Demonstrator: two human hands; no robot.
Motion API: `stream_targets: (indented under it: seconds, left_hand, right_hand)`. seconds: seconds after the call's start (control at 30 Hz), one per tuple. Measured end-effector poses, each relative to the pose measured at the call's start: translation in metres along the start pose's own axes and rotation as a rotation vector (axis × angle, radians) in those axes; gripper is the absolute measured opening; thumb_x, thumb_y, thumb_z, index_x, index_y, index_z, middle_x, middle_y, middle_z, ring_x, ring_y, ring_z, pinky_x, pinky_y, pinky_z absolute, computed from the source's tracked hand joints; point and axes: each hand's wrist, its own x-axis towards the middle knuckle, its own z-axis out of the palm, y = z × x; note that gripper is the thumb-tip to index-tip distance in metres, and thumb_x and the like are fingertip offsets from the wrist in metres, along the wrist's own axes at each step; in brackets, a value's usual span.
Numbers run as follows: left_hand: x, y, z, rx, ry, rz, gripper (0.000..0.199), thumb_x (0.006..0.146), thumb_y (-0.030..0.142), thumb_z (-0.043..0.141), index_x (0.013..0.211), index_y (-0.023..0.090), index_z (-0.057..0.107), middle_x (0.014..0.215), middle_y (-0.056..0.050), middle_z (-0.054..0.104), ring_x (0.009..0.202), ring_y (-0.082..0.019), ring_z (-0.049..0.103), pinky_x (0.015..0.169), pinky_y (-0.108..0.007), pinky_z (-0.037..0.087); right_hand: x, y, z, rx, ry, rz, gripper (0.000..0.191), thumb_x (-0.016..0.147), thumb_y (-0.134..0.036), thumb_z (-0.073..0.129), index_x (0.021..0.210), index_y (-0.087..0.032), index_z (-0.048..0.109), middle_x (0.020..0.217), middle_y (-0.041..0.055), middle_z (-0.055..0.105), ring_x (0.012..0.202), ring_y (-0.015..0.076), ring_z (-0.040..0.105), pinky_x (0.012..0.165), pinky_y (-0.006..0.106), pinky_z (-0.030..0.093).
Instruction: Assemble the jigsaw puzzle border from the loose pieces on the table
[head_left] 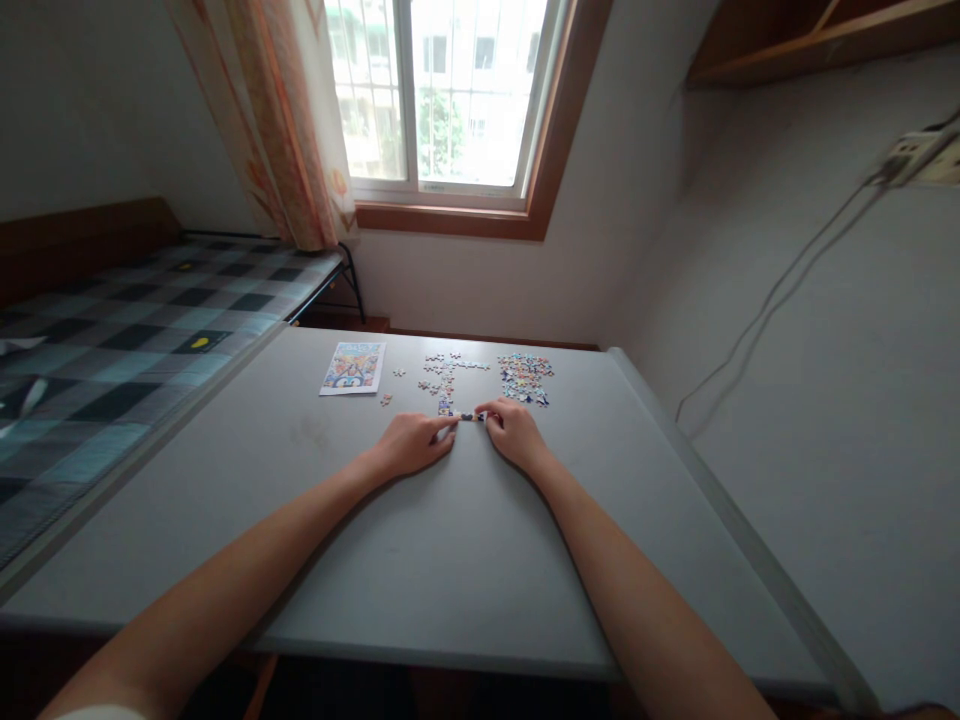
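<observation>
My left hand (411,442) rests on the table with its index finger stretched out, touching the left end of a short row of dark puzzle pieces (468,417). Its thumb is apart from that finger. Facing it, my right hand (513,428) has its fingers bent, with the index finger and thumb closed about a puzzle piece (481,416) at the row's right end; the fingers partly hide it. Just beyond the hands, a partly joined jigsaw strip (448,385) runs away from me. A branch of joined pieces (472,366) extends right from its far part.
A heap of loose puzzle pieces (525,377) lies beyond my right hand. At left is a printed picture sheet (353,369), with stray pieces (386,399) nearby. The grey table (420,570) stands beside a checked bed (150,330); a wall cable (780,285) hangs at right.
</observation>
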Motion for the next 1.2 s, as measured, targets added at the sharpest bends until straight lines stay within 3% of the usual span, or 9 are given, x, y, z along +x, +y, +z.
stream_targets:
  seconds: [1.2]
  left_hand:
    - [0.0004, -0.0003, 0.0011, 0.001, 0.006, 0.0, 0.036, 0.089, 0.039, 0.045, 0.119, 0.029, 0.064, 0.066, 0.0, 0.068, 0.062, -0.014, 0.061, 0.059, -0.023, 0.037]
  right_hand:
    - [0.0002, -0.0004, -0.001, -0.002, -0.001, -0.001, 0.029, 0.08, -0.01, 0.046, 0.09, -0.021, 0.071, 0.085, 0.0041, 0.065, 0.083, 0.0165, 0.057, 0.081, 0.028, 0.042]
